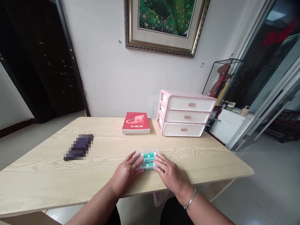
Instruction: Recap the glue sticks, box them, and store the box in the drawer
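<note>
A small clear-wrapped pack of green-and-white pieces (148,160) lies on the table near its front edge. The pieces sit in rows with printed labels, too small to read. My left hand (127,172) holds the pack's left end, fingers over the top and thumb at the near side. At the opposite end, my right hand (171,175) grips it the same way, its fingers slightly spread. Both ends of the pack are partly covered by my fingers. A bracelet circles my right wrist.
Behind the pack, a red-covered stack of books (136,122) rests on the wooden table (105,137). A pink-and-white drawer unit (186,114) stands to its right, all three drawers closed. On the left lies a dark pixelated object (79,147). Something pinkish hangs below the table edge.
</note>
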{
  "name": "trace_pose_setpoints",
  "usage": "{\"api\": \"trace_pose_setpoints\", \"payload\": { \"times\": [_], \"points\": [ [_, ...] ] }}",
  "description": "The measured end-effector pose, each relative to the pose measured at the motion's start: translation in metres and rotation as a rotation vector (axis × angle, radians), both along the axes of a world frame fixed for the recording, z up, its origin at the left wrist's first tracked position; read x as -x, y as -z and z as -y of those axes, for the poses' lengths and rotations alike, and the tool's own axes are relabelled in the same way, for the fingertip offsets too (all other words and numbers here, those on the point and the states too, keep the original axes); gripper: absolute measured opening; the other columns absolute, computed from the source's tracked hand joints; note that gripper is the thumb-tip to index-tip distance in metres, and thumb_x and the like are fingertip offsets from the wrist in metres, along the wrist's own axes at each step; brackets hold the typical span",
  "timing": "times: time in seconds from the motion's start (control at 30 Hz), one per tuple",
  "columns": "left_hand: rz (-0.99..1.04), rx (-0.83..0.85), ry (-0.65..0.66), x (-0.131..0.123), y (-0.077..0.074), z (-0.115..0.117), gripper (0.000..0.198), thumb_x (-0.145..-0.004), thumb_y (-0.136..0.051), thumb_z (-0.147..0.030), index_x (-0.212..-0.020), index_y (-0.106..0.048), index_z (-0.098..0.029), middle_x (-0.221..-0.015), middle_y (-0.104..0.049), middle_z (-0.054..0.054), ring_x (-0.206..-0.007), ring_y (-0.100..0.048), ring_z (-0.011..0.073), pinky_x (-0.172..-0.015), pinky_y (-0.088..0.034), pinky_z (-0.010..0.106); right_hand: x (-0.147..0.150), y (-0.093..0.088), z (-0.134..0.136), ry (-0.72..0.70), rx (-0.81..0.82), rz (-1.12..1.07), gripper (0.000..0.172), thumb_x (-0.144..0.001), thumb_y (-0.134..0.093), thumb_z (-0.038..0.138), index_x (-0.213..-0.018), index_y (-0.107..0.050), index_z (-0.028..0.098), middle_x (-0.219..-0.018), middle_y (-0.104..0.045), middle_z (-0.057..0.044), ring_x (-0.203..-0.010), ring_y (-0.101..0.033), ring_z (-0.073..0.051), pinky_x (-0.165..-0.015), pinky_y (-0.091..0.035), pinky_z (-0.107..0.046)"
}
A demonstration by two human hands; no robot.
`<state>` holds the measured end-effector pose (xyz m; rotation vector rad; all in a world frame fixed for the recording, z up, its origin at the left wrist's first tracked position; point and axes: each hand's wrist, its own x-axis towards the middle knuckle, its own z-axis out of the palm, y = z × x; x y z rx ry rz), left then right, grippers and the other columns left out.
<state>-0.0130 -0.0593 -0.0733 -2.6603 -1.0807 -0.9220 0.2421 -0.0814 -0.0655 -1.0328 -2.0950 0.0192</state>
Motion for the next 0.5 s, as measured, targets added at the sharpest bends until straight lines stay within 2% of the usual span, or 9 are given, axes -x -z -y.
{"api": "trace_pose_setpoints", "payload": {
  "times": [0.13,0.3,0.43,0.5],
  "points": [
    [-0.013,0.015,-0.005,-0.001,-0.001,-0.002,0.039,-0.096,-0.055,-0.033,-0.134,-0.059,-0.026,-0.141,-0.058,0.008,-0.139,-0.042,0.0288,-0.11,-0.047,0.051,0.002,0.002,-0.004,-0.007,-0.03,0.02,0.033,-0.093,-0.056,0.011,-0.122,-0.068,0.019,-0.13,-0.063,-0.01,-0.128,-0.053,-0.027,-0.108,-0.048,-0.046],
    [0.007,0.039,-0.012,-0.002,-0.01,0.0,0.041,-0.093,-0.056,-0.038,-0.133,-0.059,-0.028,-0.141,-0.057,0.008,-0.138,-0.044,0.0298,-0.109,-0.047,0.05,0.004,-0.003,-0.003,0.016,-0.003,-0.009,0.033,-0.09,-0.058,0.013,-0.12,-0.069,0.021,-0.13,-0.064,-0.009,-0.127,-0.055,-0.026,-0.11,-0.045,-0.045],
    [0.029,0.073,-0.025,0.0,-0.013,0.001,0.045,-0.087,-0.063,-0.045,-0.13,-0.059,-0.031,-0.142,-0.056,0.006,-0.135,-0.047,0.0309,-0.106,-0.051,0.047,-0.002,-0.003,-0.005,0.009,0.045,-0.156,0.027,-0.088,-0.06,0.021,-0.112,-0.072,0.024,-0.122,-0.068,-0.008,-0.119,-0.06,-0.024,-0.105,-0.049,-0.041],
    [0.039,0.075,-0.023,-0.001,-0.013,-0.001,0.044,-0.086,-0.064,-0.044,-0.127,-0.06,-0.029,-0.142,-0.055,0.008,-0.137,-0.044,0.0314,-0.106,-0.05,0.045,-0.011,0.0,-0.014,0.039,0.118,-0.313,0.025,-0.092,-0.057,0.027,-0.111,-0.071,0.023,-0.115,-0.071,-0.009,-0.111,-0.065,-0.024,-0.099,-0.052,-0.04]
  ]
}}
